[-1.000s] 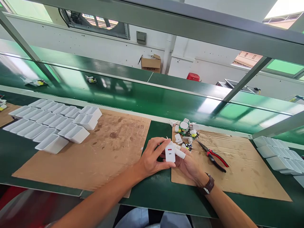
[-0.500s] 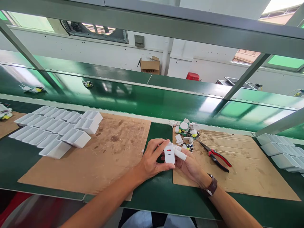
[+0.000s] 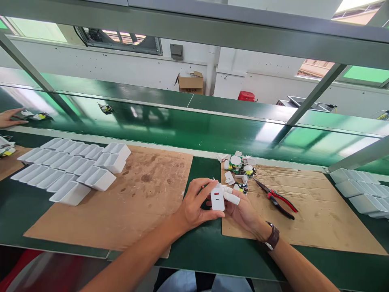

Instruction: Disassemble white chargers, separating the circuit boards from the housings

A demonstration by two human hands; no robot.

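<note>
A white USB charger (image 3: 217, 198) is held upright in front of me, its face with a red port and a dark port turned toward me. My left hand (image 3: 197, 202) grips it from the left, thumb at the bottom and fingers near the top. On the right side my right hand (image 3: 243, 209) is closed against the charger; white finger covers (image 3: 231, 197) show on its fingers, and some fingertips are hidden behind it. Just beyond the hands lies a pile of circuit boards and white parts (image 3: 238, 166). Red-and-black pliers (image 3: 276, 198) rest on the cardboard to the right.
Rows of white casings (image 3: 69, 158) stand on the left cardboard (image 3: 152, 202); more white casings (image 3: 363, 192) sit at the far right. Another person's hand (image 3: 10, 117) is beside small parts at the far left. A small board (image 3: 105, 108) lies on the green bench behind.
Another person's hand has come into view at the far left, by the parts there. My hands keep hold of the charger in nearly the same pose; the view has shifted slightly.
</note>
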